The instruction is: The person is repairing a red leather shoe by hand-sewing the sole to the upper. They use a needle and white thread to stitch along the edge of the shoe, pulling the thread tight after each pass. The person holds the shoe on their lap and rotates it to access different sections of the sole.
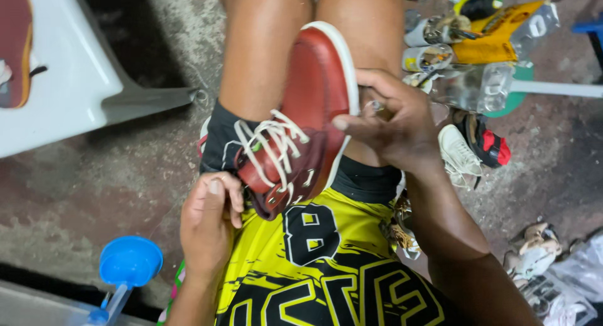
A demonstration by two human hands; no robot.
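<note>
A: Shoe (314, 106), red with a white sole, lies across your lap between your thighs. What's each hand doing?

B: Your left hand (210, 222) is closed at the shoe's ankle end, fingers pinched together (what's in the pinch is too small to tell). Your right hand (392, 122) curls around the sole's edge, thumb pressed on the upper.

A: And beyond?

B: White laces (270, 144) run loose over the tongue. A blue funnel (129, 263) sits left; farther off, cans (427, 46) and a clear bottle (471, 87).
</note>
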